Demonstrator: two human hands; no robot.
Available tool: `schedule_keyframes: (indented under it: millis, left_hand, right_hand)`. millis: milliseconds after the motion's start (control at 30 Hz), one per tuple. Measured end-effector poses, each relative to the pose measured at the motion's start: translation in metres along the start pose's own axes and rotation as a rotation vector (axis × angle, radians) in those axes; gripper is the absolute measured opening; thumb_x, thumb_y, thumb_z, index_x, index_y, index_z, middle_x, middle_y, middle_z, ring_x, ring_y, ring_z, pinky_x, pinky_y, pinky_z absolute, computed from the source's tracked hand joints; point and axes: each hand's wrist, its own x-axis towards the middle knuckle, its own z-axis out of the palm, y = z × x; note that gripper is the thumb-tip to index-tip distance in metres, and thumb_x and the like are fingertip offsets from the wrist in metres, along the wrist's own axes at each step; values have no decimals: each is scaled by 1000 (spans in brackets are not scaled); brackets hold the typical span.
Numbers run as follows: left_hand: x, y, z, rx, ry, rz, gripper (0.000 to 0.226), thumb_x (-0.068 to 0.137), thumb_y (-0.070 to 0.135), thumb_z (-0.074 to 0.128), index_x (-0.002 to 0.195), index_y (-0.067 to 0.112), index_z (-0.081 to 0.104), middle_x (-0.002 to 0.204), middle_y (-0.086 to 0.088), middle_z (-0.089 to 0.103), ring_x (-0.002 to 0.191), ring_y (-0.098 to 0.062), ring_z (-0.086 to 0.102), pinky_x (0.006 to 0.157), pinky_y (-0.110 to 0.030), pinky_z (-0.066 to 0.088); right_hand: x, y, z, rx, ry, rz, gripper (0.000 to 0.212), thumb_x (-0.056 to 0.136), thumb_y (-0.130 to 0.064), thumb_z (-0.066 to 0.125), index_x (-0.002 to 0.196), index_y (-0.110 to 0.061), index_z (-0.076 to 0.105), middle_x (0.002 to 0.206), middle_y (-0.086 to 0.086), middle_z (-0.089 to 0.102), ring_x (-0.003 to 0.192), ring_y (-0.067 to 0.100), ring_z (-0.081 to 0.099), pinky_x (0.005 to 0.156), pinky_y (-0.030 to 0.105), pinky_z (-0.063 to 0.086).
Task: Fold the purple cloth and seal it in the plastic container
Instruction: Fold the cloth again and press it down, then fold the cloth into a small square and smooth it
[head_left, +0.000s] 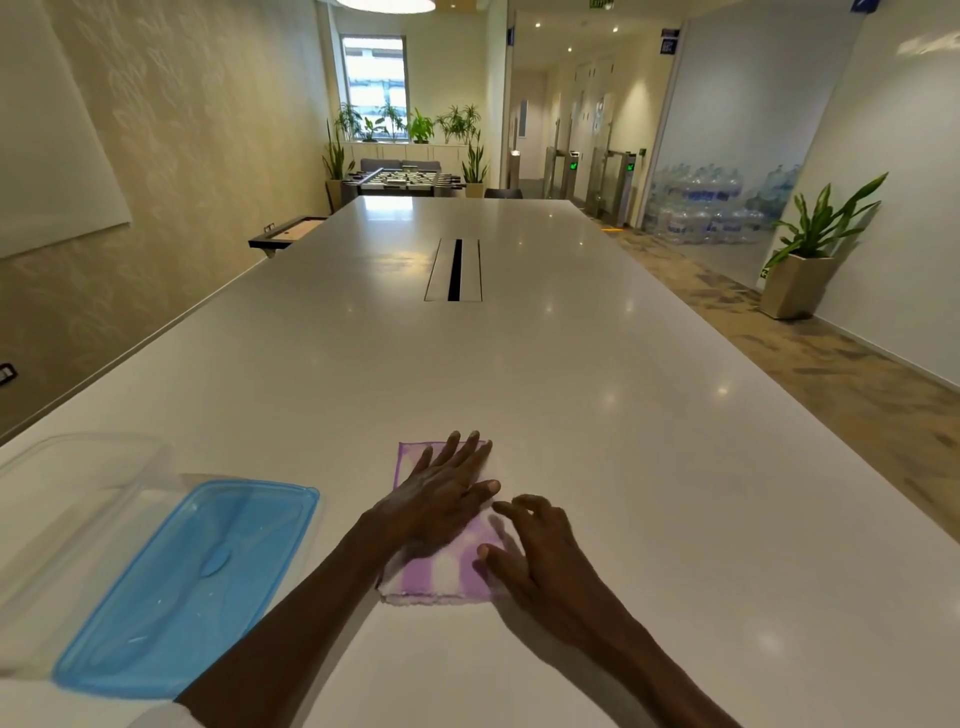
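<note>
Well, the left hand (441, 493) lies flat, pinning the striped purple-and-white folded cloth (441, 569) to the white counter (597, 415). Just beside it, the right hand (530, 551) rests with loosely curled fingers, gripping nothing; press outward to sharpen the crease.

Pretty nice office room tbh. Long glossy white table (519, 338) with a cable slot (455, 270) in the middle, beige patterned wall (208, 156) on the left with a whiteboard (47, 130). Far end has a bright window (373, 70), plants (415, 127) and a foosball table (402, 179). Patterned carpet (810, 364) on the right, a potted plant (810, 244), stacked water bottles (711, 202).
</note>
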Motion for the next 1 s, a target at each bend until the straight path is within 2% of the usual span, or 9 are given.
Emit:
schedule_keyframes:
  millis: [100, 200, 300, 433, 500, 633, 767, 867, 1000]
  left_hand:
    - [-14, 11, -1, -136, 46, -13, 68, 95, 56, 18, 152, 26, -2, 161, 6, -11, 146, -12, -17, 121, -43, -7]
    - [-29, 18, 5, -199, 82, -42, 64, 97, 52, 22, 152, 25, 2, 161, 5, -6, 147, -14, -14, 121, -44, -5]
    - [-41, 19, 17, -206, 79, -82, 66, 96, 55, 17, 152, 24, 4, 162, 3, -3, 149, -18, -11, 120, -44, -4]
    - [-44, 16, 32, -84, 106, -83, 112, 60, 84, -20, 152, 26, 9, 162, 2, -1, 149, -20, -8, 119, -43, -3]
    - [-43, 14, 35, -60, 115, -90, 118, 55, 85, -24, 152, 27, 11, 162, 3, 0, 149, -20, -7, 119, -43, -1]
    - [-43, 17, 35, -54, 101, -88, 108, 62, 81, -20, 152, 29, 11, 162, 4, 0, 150, -19, -6, 119, -44, -1]
    - [-42, 20, 33, -50, 70, -123, 59, 97, 53, 10, 152, 29, 11, 162, 4, 0, 150, -20, -6, 119, -44, -1]
    - [-43, 20, 32, -65, 60, -137, 56, 99, 47, 12, 152, 29, 11, 162, 4, 1, 150, -20, -6, 120, -45, 0]
    - [-49, 21, 27, -204, 46, -101, 67, 91, 65, 10, 150, 33, 20, 162, 7, 6, 150, -17, -3, 119, -44, 0]
  right_hand:
    - [-5, 2, -9, -58, 40, 10, 65, 85, -60, 57, 141, -30, 42, 113, -5, 59, 101, 12, 53, 80, 24, 42]
    - [-10, 3, -16, -120, -81, 24, 71, 77, -57, 66, 139, -39, 38, 94, -9, 63, 82, 9, 55, 68, 26, 44]
    - [-14, 1, -16, -109, -142, 9, 65, 77, -44, 70, 136, -42, 42, 94, -7, 65, 84, 12, 58, 72, 31, 50]
    - [-14, 0, -10, -70, -118, -59, 44, 86, -29, 66, 128, -36, 56, 98, -6, 71, 78, 6, 58, 76, 30, 54]
    - [-16, 1, -8, -64, -83, -107, 37, 89, -22, 63, 123, -34, 62, 98, -6, 71, 76, 3, 53, 75, 25, 51]
    - [-18, 5, 0, -44, -33, -171, 41, 83, -2, 62, 114, -28, 71, 93, -3, 70, 77, 5, 58, 67, 13, 43]
    - [-19, 8, 5, -18, 34, -229, 33, 83, -3, 67, 107, -24, 74, 93, -2, 68, 77, 3, 57, 66, 13, 45]
    - [-22, 10, 6, -18, 75, -260, 24, 86, -12, 68, 104, -27, 74, 94, -5, 64, 80, 5, 61, 67, 20, 52]
    - [-29, 13, 0, -49, 124, -313, 14, 92, -28, 63, 104, -30, 71, 103, -10, 60, 93, 1, 52, 72, 8, 39]
